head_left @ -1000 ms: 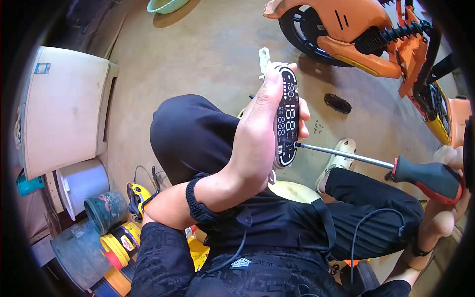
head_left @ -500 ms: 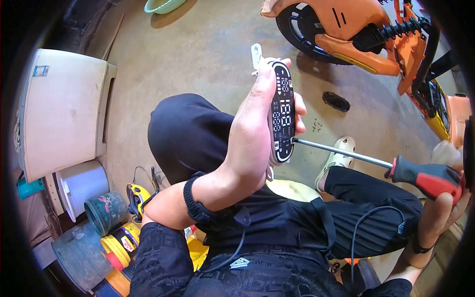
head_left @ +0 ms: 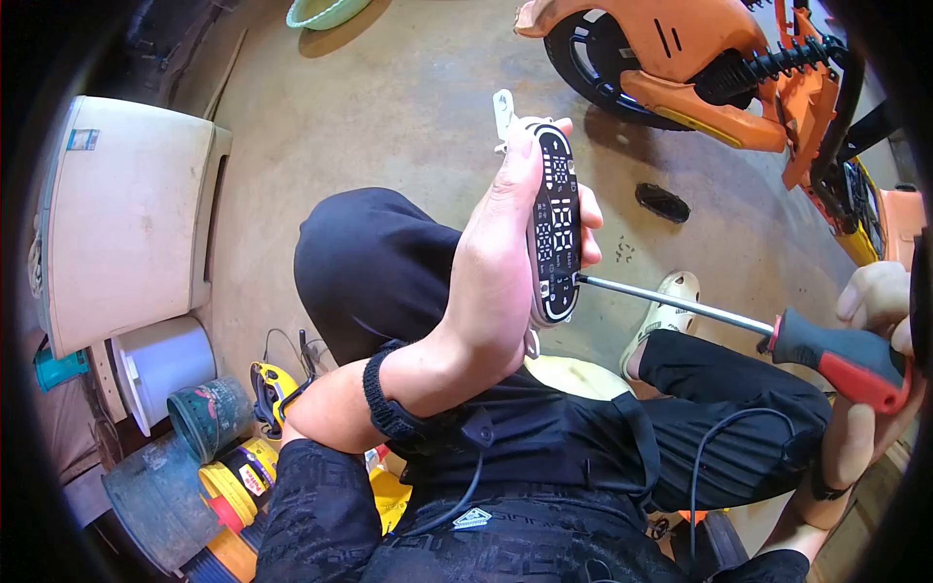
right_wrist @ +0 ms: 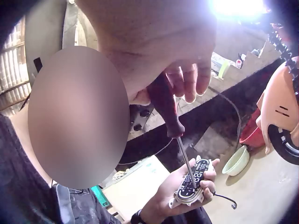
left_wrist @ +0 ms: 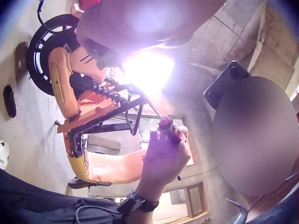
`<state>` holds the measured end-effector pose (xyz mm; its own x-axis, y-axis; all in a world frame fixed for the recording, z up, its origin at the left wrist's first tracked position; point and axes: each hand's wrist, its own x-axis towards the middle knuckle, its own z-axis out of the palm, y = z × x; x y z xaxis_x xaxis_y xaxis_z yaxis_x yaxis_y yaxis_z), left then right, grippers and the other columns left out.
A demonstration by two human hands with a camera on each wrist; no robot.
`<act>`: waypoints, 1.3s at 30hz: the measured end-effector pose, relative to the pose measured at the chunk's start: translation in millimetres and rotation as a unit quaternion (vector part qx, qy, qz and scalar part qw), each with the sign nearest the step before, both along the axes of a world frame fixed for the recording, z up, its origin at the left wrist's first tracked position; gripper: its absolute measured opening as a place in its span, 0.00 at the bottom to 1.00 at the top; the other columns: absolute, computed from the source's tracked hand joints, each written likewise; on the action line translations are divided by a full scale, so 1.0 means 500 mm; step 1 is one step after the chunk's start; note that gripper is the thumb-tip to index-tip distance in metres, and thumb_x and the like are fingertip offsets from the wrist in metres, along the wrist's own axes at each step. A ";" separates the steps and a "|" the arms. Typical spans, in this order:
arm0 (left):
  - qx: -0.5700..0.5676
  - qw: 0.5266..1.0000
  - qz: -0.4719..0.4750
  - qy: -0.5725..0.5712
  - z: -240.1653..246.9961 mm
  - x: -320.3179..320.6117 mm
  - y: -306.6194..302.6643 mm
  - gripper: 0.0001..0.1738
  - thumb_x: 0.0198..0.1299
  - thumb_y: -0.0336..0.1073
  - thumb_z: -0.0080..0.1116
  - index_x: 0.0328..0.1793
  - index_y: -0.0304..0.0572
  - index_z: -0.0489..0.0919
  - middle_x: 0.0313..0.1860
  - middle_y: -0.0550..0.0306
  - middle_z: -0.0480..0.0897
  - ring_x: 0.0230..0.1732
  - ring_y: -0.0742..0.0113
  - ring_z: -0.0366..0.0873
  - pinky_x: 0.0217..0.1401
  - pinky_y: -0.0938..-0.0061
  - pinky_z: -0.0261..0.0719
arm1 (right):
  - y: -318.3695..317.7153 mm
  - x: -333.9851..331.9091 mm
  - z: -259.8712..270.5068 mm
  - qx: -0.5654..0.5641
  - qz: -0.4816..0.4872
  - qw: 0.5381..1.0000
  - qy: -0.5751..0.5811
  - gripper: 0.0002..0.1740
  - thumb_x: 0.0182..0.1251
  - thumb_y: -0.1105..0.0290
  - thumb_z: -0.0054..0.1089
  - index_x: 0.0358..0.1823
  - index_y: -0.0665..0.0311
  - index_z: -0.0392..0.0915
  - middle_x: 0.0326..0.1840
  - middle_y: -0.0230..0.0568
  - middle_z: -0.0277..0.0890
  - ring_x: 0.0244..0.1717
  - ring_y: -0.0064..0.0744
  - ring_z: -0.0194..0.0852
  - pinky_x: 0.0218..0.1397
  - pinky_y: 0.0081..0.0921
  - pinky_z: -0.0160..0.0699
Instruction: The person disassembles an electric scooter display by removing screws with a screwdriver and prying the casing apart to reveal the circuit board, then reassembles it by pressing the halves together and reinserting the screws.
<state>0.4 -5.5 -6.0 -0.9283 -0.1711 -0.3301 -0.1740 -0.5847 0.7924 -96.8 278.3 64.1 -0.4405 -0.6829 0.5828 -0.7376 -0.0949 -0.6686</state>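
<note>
My left hand [head_left: 489, 248] holds up an oval digital display panel [head_left: 556, 228], thumb along its near side and fingertips round the far side. White digits and symbols show on its black face; a pale mounting tab [head_left: 503, 115] sticks out at the top. From the right, my right hand [head_left: 880, 321] grips a grey and red screwdriver [head_left: 834, 355] by its handle. The screwdriver's metal shaft [head_left: 680, 302] reaches across to the panel's lower right edge, tip right at it. In the right wrist view the shaft overlaps the panel [right_wrist: 201, 170].
An orange scooter [head_left: 680, 58] stands at upper right, a dark oblong object [head_left: 663, 202] on the floor below it. Along the left are a large white box [head_left: 126, 214], a white bucket [head_left: 170, 360] and several paint-stained buckets [head_left: 155, 496]. A green basin [head_left: 326, 12] lies at the top.
The display panel and left hand have shifted slightly left. The screwdriver handle has turned in the right hand, its red side showing differently, and the right fingers have shifted on it.
</note>
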 end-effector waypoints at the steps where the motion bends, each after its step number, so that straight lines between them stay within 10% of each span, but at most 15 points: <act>1: 0.005 1.000 -0.001 0.003 0.001 0.000 0.000 0.30 0.82 0.54 0.35 0.75 0.38 0.66 0.37 0.53 0.81 0.32 0.67 0.80 0.38 0.76 0.79 | -0.005 -0.005 0.002 -0.011 0.016 1.000 0.020 0.33 0.61 0.54 0.78 0.54 0.63 0.66 0.46 0.56 0.78 0.41 0.39 0.81 0.45 0.27 0.78; 7: 0.001 1.000 -0.002 -0.001 0.001 0.002 0.000 0.30 0.82 0.54 0.35 0.75 0.39 0.66 0.37 0.53 0.81 0.32 0.67 0.80 0.38 0.76 0.79 | 0.038 -0.102 0.035 0.132 0.307 0.936 -0.108 0.50 0.55 0.39 0.80 0.66 0.68 0.67 0.47 0.55 0.78 0.42 0.35 0.81 0.44 0.29 0.82; 9: 0.002 1.000 -0.003 0.000 0.000 0.001 0.001 0.30 0.82 0.54 0.35 0.75 0.39 0.66 0.37 0.53 0.81 0.32 0.67 0.80 0.38 0.76 0.79 | 0.055 -0.010 0.045 0.183 -0.035 0.966 0.182 0.45 0.58 0.40 0.78 0.62 0.67 0.68 0.45 0.52 0.77 0.40 0.33 0.79 0.42 0.28 0.80; 10: 0.002 1.000 -0.003 0.001 0.000 0.001 0.001 0.30 0.82 0.54 0.35 0.75 0.39 0.66 0.37 0.53 0.81 0.32 0.67 0.80 0.38 0.76 0.79 | 0.019 0.031 0.027 0.109 -0.078 0.991 0.016 0.41 0.60 0.42 0.77 0.59 0.66 0.68 0.42 0.49 0.76 0.37 0.33 0.77 0.42 0.28 0.79; 13: 0.001 1.000 -0.002 0.003 0.000 0.002 0.002 0.30 0.82 0.54 0.35 0.75 0.39 0.66 0.37 0.53 0.81 0.32 0.67 0.80 0.37 0.76 0.79 | -0.025 0.015 0.024 0.006 0.030 0.999 -0.032 0.39 0.60 0.44 0.76 0.57 0.65 0.68 0.39 0.47 0.75 0.36 0.35 0.77 0.44 0.28 0.79; 14: -0.001 1.000 -0.001 0.005 0.000 0.001 0.002 0.30 0.82 0.54 0.36 0.75 0.39 0.66 0.37 0.53 0.81 0.32 0.67 0.80 0.37 0.76 0.79 | -0.033 0.028 -0.010 -0.065 -0.088 0.994 0.022 0.39 0.59 0.44 0.77 0.57 0.65 0.67 0.37 0.47 0.75 0.35 0.36 0.78 0.44 0.27 0.79; 18: 0.004 1.000 -0.001 0.001 0.000 0.001 0.002 0.30 0.82 0.54 0.36 0.75 0.39 0.66 0.37 0.53 0.81 0.32 0.67 0.80 0.37 0.76 0.79 | -0.001 0.020 0.009 0.003 -0.005 1.000 -0.019 0.38 0.60 0.45 0.76 0.57 0.65 0.66 0.38 0.47 0.75 0.36 0.36 0.78 0.45 0.27 0.79; 21: 0.005 1.000 -0.001 -0.006 0.000 0.001 0.002 0.30 0.81 0.54 0.36 0.75 0.38 0.66 0.37 0.53 0.81 0.32 0.67 0.80 0.37 0.77 0.79 | 0.015 0.048 0.021 0.061 -0.168 0.978 -0.111 0.37 0.61 0.48 0.76 0.58 0.65 0.65 0.39 0.48 0.76 0.37 0.37 0.79 0.46 0.28 0.80; 28: 0.004 1.000 -0.006 0.000 -0.002 0.001 0.002 0.30 0.82 0.55 0.36 0.75 0.38 0.66 0.37 0.53 0.81 0.32 0.67 0.80 0.38 0.76 0.78 | -0.019 0.014 0.015 0.043 -0.009 0.998 0.042 0.34 0.62 0.54 0.77 0.57 0.65 0.66 0.40 0.48 0.77 0.39 0.37 0.80 0.46 0.29 0.81; 31: 0.008 1.000 -0.008 -0.001 -0.002 0.000 0.002 0.30 0.82 0.54 0.36 0.75 0.38 0.66 0.36 0.53 0.81 0.32 0.68 0.80 0.38 0.76 0.78 | 0.008 0.043 0.008 0.016 -0.134 0.986 -0.094 0.33 0.62 0.53 0.77 0.56 0.65 0.68 0.41 0.48 0.77 0.40 0.37 0.81 0.43 0.28 0.81; 33: 0.008 1.000 -0.008 -0.001 -0.001 -0.001 0.002 0.30 0.82 0.54 0.36 0.75 0.38 0.66 0.36 0.53 0.81 0.32 0.68 0.80 0.38 0.76 0.78 | 0.035 0.031 0.023 0.130 -0.185 0.965 0.134 0.33 0.62 0.49 0.76 0.55 0.65 0.69 0.41 0.47 0.77 0.41 0.36 0.80 0.42 0.26 0.79; 34: 0.001 1.000 -0.006 -0.002 -0.001 -0.001 0.002 0.30 0.82 0.54 0.36 0.75 0.38 0.66 0.36 0.53 0.81 0.32 0.68 0.79 0.38 0.76 0.78 | 0.033 0.035 0.021 0.121 -0.116 0.982 -0.091 0.37 0.59 0.48 0.77 0.58 0.64 0.67 0.41 0.47 0.76 0.40 0.34 0.78 0.44 0.26 0.76; 39: 0.002 1.000 -0.003 -0.002 -0.001 -0.001 0.002 0.30 0.82 0.54 0.35 0.75 0.38 0.65 0.36 0.53 0.80 0.32 0.68 0.79 0.38 0.77 0.78 | -0.010 0.027 -0.002 -0.035 -0.060 0.997 -0.036 0.42 0.52 0.52 0.77 0.62 0.62 0.64 0.41 0.49 0.74 0.35 0.34 0.75 0.43 0.25 0.77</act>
<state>-0.2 -4.5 -6.6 -0.9281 -0.1635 -0.3346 -0.1814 -0.5861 0.7896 -83.5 273.3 62.9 -0.5595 -0.5817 0.5904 -0.6965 -0.0562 -0.7154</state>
